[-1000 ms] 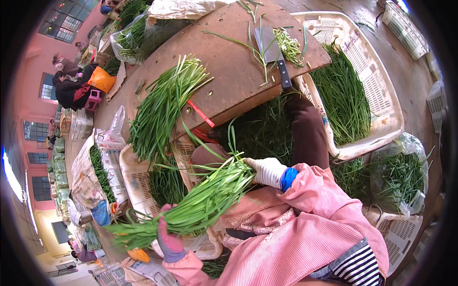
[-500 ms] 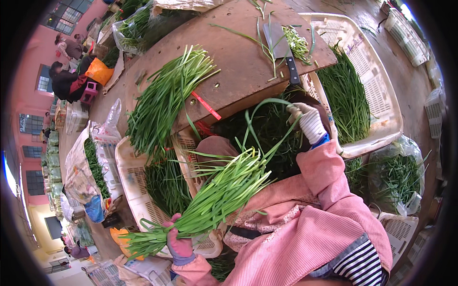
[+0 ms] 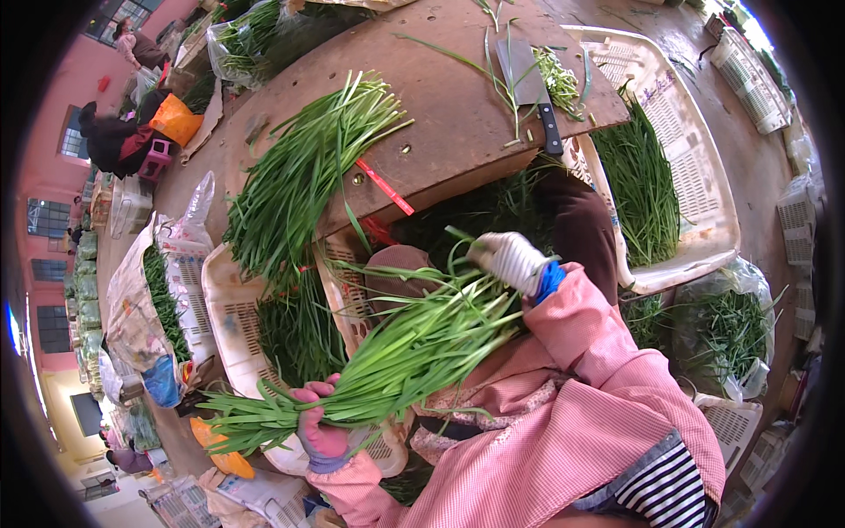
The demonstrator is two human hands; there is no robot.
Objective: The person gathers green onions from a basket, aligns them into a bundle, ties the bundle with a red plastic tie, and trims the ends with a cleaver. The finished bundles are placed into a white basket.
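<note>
**Chive bundle held over the crates**

The left hand (image 3: 321, 433) grips a long chive bundle (image 3: 400, 356) across the lap; the right hand (image 3: 510, 260), gloved white, closes on its upper leaves. Beyond lie a brown board (image 3: 449, 114) with 1 cleaver (image 3: 532, 88) and loose chives (image 3: 299, 180), white crates (image 3: 695, 176), and a pink wall (image 3: 53, 167).

A long loose heap of green chives (image 3: 304, 180) is lying across the brown wooden bench (image 3: 440, 114). A steel cleaver with a black handle (image 3: 531, 88) is resting near the bench's far edge, beside a small pile of green trimmings (image 3: 560, 77). A red strip (image 3: 385, 187) is lying near the front edge. To the right, a white slatted plastic crate (image 3: 695, 194) is holding more chives. At far left, a person in dark clothing (image 3: 110, 141) is crouching by an orange bag (image 3: 174, 119).
</note>
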